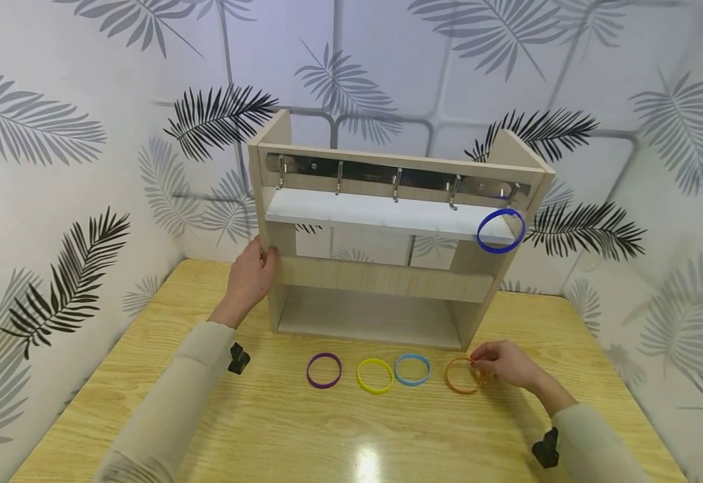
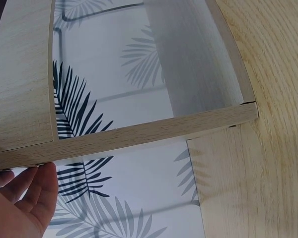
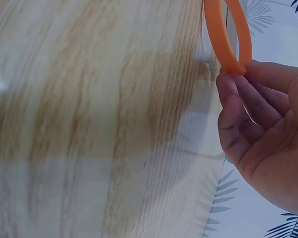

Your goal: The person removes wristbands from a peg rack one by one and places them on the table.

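My left hand (image 1: 251, 272) holds the left side panel of a light wooden shelf unit (image 1: 382, 278), its thumb on the front edge. In the left wrist view, fingers (image 2: 41, 191) bend at the panel's edge. At the unit's lower right corner, my right hand (image 1: 508, 365) pinches an orange silicone wristband (image 3: 218, 34) between thumb and fingertips. A dark blue wristband (image 1: 500, 250) hangs from the rightmost hook (image 1: 513, 194) of the metal hook rail (image 1: 382, 172). Purple (image 1: 308, 372), yellow (image 1: 375, 392) and light blue wristbands (image 1: 412, 384) lie in a row before the unit.
The shelf unit stands on a wood-grain table (image 1: 303, 436), close to a wall (image 1: 375, 60) with leaf-patterned covering. Several hooks left of the blue wristband are bare. A white shelf board (image 1: 351, 209) sits just behind the rail. Bright glare marks the table's front.
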{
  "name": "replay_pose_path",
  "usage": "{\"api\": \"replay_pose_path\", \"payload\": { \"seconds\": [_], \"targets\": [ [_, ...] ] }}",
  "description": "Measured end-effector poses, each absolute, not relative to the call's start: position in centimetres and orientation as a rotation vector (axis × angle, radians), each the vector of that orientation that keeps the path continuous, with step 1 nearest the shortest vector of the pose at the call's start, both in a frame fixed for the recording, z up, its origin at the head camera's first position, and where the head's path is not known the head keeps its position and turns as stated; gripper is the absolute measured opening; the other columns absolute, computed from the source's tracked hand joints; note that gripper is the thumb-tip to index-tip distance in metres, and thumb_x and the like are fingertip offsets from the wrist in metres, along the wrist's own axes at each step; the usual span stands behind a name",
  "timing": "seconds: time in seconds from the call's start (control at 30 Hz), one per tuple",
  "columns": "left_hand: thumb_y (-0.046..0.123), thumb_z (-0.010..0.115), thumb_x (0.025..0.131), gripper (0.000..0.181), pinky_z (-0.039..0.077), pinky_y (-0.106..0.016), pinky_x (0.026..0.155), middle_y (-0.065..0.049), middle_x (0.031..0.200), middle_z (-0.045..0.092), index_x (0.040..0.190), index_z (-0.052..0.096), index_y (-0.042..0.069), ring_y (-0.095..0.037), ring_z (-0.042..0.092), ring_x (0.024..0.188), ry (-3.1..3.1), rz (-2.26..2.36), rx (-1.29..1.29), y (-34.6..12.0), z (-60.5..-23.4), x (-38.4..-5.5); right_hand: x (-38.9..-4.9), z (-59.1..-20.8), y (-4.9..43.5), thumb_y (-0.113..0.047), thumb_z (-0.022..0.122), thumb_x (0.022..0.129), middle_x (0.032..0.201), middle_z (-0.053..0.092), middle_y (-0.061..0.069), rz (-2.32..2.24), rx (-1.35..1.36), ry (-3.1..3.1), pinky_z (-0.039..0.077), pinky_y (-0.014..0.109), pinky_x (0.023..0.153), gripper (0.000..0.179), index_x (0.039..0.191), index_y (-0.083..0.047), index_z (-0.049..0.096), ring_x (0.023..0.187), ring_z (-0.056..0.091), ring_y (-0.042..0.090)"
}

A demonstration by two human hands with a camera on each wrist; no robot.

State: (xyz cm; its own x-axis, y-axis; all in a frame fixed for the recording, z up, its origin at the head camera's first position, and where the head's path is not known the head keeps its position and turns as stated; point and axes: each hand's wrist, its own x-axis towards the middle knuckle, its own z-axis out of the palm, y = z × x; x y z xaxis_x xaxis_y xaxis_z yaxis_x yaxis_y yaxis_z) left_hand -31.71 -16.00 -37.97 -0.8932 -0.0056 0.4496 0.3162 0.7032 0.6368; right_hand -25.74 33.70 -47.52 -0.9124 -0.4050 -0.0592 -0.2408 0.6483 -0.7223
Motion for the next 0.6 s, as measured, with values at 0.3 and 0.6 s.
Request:
{"api": "replay_pose_path", "payload": {
  "seconds": [0.3,0.6],
  "targets": [
    [0.030,0.035,0.100,0.047,0.048,-0.052,0.076,-0.023,0.113,0.058,0.134,0.042,-0.002,-0.039,0.060,0.096,-2.489,-1.031,-0.249,-15.96,-37.86,-31.64,-25.87,-47.74,33.92,-0.006,0.060,0.091,0.092,0.067,0.015,-1.080,-0.552,2.685,0.049,0.028,0.056,0.019,0.104,0.006,0.065,0.074,0.062,0.021],
    [0.029,0.036,0.100,0.047,0.049,-0.051,0.074,-0.024,0.113,0.058,0.133,0.042,-0.004,-0.039,0.060,0.095,-2.484,-1.038,-0.255,-15.97,-37.95,-31.62,-25.71,-47.13,34.13,-0.005,0.059,0.091,0.099,0.066,0.019,-1.080,-0.517,2.717,0.051,0.033,0.060,0.018,0.105,0.005,0.064,0.079,0.062,0.023]
  ]
}}
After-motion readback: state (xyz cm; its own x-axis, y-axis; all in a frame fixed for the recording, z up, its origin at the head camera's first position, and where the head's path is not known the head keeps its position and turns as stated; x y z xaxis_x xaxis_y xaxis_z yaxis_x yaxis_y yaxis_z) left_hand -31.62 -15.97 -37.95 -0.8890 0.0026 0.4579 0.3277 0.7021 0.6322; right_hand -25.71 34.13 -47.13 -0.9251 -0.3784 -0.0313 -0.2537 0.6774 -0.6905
